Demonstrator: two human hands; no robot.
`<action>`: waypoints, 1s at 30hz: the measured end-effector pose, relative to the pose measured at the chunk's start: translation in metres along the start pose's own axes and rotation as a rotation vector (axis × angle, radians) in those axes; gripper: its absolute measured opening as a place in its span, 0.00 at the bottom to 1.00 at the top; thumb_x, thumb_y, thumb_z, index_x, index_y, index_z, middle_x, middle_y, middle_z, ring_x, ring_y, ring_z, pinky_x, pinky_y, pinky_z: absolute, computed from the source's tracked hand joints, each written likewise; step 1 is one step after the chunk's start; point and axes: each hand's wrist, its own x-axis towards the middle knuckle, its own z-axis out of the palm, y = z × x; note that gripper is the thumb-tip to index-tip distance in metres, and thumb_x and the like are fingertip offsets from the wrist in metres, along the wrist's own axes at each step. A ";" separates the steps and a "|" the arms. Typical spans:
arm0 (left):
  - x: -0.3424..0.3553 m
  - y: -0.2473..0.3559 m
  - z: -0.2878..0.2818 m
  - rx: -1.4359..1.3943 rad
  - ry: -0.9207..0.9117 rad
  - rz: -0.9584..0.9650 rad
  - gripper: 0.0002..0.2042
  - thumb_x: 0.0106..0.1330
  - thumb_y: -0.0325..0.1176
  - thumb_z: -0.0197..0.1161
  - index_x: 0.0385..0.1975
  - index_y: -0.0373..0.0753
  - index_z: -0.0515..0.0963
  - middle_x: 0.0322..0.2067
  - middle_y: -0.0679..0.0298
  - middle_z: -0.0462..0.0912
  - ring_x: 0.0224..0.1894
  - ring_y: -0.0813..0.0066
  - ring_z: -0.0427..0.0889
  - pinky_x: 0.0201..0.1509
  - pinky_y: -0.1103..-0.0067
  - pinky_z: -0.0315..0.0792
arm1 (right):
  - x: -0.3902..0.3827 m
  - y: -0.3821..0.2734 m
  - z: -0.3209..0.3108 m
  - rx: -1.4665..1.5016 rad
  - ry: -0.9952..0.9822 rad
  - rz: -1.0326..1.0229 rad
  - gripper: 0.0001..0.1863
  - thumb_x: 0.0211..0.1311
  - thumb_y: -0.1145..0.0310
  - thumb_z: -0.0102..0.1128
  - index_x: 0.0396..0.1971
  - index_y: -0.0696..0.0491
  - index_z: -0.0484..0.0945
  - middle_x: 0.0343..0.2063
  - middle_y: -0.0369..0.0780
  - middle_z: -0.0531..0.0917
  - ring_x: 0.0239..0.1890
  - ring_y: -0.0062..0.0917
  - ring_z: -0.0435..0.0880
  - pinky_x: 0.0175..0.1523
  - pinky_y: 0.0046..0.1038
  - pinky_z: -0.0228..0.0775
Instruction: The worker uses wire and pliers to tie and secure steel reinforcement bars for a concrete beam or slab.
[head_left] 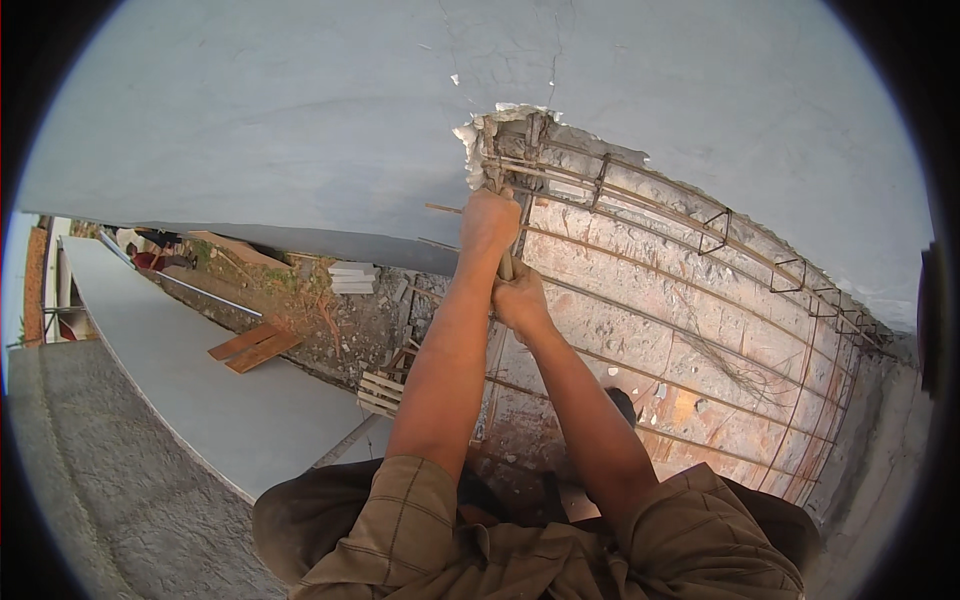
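Both arms reach up and forward. My left hand [488, 222] is clenched around the upper part of a thin wooden handle [506, 266]. My right hand [520, 298] grips the same handle just below it. The handle's top end is hidden behind the left fist, right at the broken edge of a grey concrete slab [478, 140]. Exposed rusty rebar [640, 195] with square ties runs to the right from that broken edge, over a reddish brick surface [660, 330].
A smooth grey plastered surface [300, 120] fills the top. A pale ledge [200, 380] runs along the left with wooden planks [255, 347] on it. Beyond are white blocks [352, 278], a slatted pallet [382, 392], rubble and a distant person [150, 258].
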 end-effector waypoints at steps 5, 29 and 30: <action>-0.009 -0.003 -0.037 -0.511 -0.391 -0.165 0.20 0.57 0.44 0.67 0.32 0.30 0.74 0.21 0.60 0.79 0.25 0.72 0.80 0.28 0.76 0.74 | -0.008 -0.021 0.008 0.221 -0.185 0.167 0.08 0.60 0.68 0.56 0.33 0.58 0.73 0.24 0.39 0.77 0.26 0.23 0.75 0.31 0.23 0.68; -0.018 0.010 0.037 -0.312 0.012 -0.229 0.19 0.66 0.44 0.55 0.39 0.30 0.73 0.30 0.53 0.79 0.28 0.67 0.79 0.28 0.73 0.75 | 0.002 -0.041 -0.084 -0.368 -0.332 0.123 0.10 0.60 0.68 0.53 0.34 0.60 0.73 0.20 0.42 0.78 0.22 0.24 0.75 0.28 0.29 0.69; -0.027 0.018 0.031 -0.323 -0.004 -0.224 0.19 0.66 0.44 0.55 0.39 0.30 0.73 0.30 0.53 0.79 0.28 0.67 0.79 0.28 0.73 0.75 | 0.000 -0.035 -0.087 -0.378 -0.314 0.128 0.10 0.60 0.68 0.53 0.34 0.60 0.73 0.20 0.42 0.78 0.22 0.24 0.75 0.28 0.29 0.69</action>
